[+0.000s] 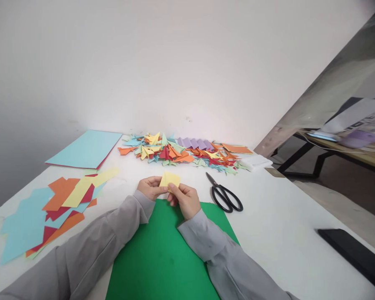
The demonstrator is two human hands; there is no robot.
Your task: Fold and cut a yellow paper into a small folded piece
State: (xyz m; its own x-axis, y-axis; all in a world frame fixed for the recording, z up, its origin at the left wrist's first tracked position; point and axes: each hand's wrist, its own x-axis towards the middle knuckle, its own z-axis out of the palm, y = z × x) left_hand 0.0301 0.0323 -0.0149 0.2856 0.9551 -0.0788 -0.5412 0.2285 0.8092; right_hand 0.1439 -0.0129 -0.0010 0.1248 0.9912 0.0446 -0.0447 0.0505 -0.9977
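A small yellow piece of folded paper is held up above the far edge of a green sheet. My left hand pinches its left side between thumb and fingers. From the right, my right hand grips the lower right part, with the thumb lying on the paper's face. Both hands are closed on it, and some fingers behind the paper are hidden. A pair of black-handled scissors lies on the white table to the right of my right hand, blades pointing away.
Folded paper pieces in many colours are heaped along the wall, with a purple pleated strip among them. Coloured paper scraps and a light-blue stack lie left. A black object rests at the right edge.
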